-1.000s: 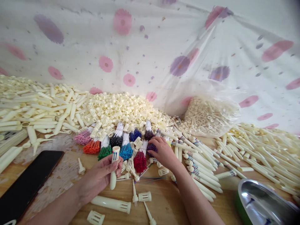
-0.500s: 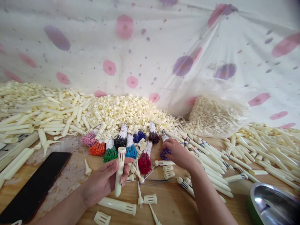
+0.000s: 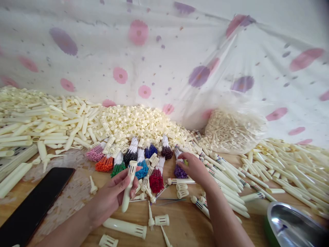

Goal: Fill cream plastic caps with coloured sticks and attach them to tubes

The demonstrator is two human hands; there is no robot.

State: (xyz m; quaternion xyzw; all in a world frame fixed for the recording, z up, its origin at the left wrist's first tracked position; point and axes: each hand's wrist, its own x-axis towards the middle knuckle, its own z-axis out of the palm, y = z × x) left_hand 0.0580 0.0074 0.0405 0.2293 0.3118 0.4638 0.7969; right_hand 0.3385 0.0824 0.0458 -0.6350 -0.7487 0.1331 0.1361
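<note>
My left hand (image 3: pixel 118 188) is closed around a cream multicolour pen barrel (image 3: pixel 128 188), held tilted with its slotted end up. A few coloured bits show in the slots. My right hand (image 3: pixel 194 168) is at the bundle of purple-tipped refills (image 3: pixel 180 171), its fingers bent together over the white ends. Whatever lies between those fingertips is too small to make out. Beside it stand bundles with red (image 3: pixel 156 180), light blue (image 3: pixel 141 168), green (image 3: pixel 118 168), orange (image 3: pixel 104 163) and pink (image 3: pixel 95 152) tips. Another slotted barrel (image 3: pixel 125 227) lies below my left hand.
Heaps of cream slotted caps (image 3: pixel 138 120) and barrels (image 3: pixel 59 120) line the back. Pens with coloured sliders (image 3: pixel 226 185) lie at right, near a metal bowl (image 3: pixel 290 223). A phone (image 3: pixel 38 202) is at left; a plastic bag of small parts (image 3: pixel 233 132) stands behind.
My right hand has lifted slightly off the purple bundle, uncovering more of its tips. My left hand still holds the barrel. The whole view has shifted a little.
</note>
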